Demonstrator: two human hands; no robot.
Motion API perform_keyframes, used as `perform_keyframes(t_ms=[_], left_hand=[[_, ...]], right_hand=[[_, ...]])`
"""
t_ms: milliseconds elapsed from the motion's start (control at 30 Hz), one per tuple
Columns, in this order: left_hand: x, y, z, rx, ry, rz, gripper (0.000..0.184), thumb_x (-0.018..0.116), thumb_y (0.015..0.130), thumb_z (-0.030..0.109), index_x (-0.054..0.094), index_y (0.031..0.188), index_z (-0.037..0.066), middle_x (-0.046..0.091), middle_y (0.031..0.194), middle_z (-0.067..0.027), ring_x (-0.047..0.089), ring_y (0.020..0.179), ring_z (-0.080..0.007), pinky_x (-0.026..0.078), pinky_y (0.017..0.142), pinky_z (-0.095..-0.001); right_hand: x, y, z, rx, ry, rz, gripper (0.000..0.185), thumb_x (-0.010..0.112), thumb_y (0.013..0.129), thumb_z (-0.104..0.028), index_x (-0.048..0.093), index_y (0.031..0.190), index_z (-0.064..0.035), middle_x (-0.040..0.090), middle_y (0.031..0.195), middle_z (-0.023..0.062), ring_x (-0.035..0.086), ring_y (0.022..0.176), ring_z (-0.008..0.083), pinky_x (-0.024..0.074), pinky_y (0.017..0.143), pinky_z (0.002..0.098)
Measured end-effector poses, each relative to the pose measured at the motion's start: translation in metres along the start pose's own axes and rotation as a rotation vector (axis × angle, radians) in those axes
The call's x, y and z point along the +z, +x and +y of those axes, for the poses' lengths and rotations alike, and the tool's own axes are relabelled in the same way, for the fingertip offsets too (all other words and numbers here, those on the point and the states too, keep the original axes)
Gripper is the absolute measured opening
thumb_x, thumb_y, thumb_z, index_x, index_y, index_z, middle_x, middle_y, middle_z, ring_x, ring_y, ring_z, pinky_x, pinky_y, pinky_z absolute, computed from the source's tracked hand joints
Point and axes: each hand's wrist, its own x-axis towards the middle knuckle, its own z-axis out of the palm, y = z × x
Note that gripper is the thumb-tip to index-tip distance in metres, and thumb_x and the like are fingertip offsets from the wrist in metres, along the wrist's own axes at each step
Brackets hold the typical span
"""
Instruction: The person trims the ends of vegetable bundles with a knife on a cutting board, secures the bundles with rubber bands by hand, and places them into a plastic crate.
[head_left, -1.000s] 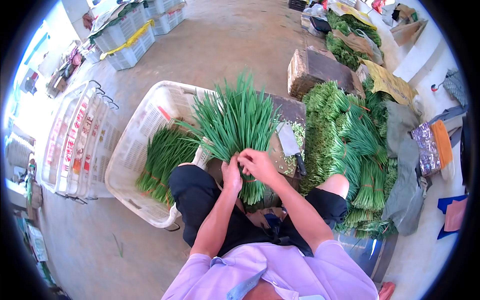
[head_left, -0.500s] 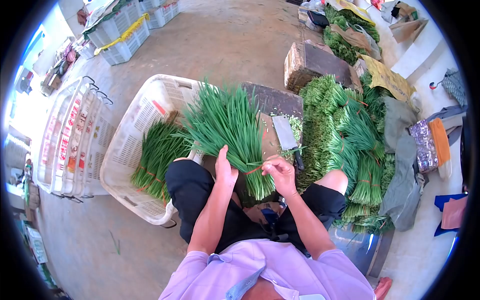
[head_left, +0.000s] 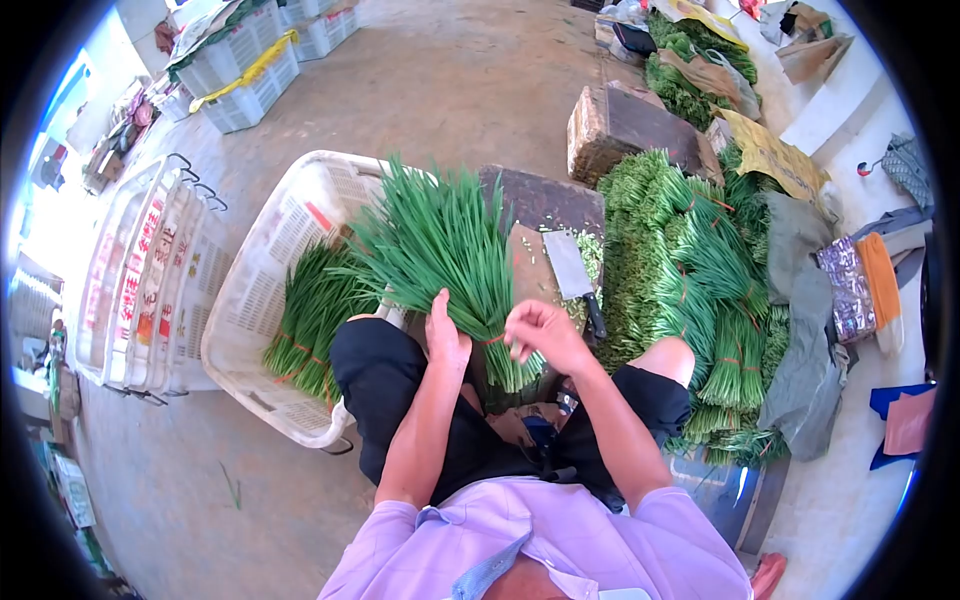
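A large bundle of green chives [head_left: 440,250] lies across my lap, its leaves fanned up and left and its pale cut ends pointing down. A red band [head_left: 493,340] goes round it near those ends. My left hand [head_left: 447,335] holds the bundle from its left side, palm against the stems and fingers pointing up. On the right side, my right hand [head_left: 545,335] is closed, fingers curled at the stems beside the band; whatever they pinch is hidden. A cleaver [head_left: 568,264] rests on the block [head_left: 545,200] with trimmed bits around it.
Left of my knees stands a white plastic crate [head_left: 235,330] with banded chive bundles [head_left: 305,350]. Stacked crates [head_left: 150,290] stand farther left. Piled green bundles [head_left: 650,260] rise on my right, beside grey cloth [head_left: 805,370]. A wooden box [head_left: 640,130] sits beyond the block.
My right hand has moved left across the stems, from pulling the red band outward to curling close at the bundle. The bundle has shifted slightly left with my left hand still against it.
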Motion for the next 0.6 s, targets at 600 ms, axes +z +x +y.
perform_keyframes(t_ms=[600], left_hand=[[0.01, -0.01, -0.005, 0.109, 0.093, -0.005, 0.035, 0.06, 0.097, 0.016, 0.055, 0.129, 0.003, 0.064, 0.117, -0.0066, 0.064, 0.102, -0.0206, 0.053, 0.089, -0.037]], right_hand=[[0.038, 0.038, 0.038, -0.431, -1.082, 0.413, 0.017, 0.073, 0.086, -0.016, 0.063, 0.09, -0.0036, 0.065, 0.082, 0.017, 0.066, 0.075, 0.0377, 0.0545, 0.068, 0.0466]])
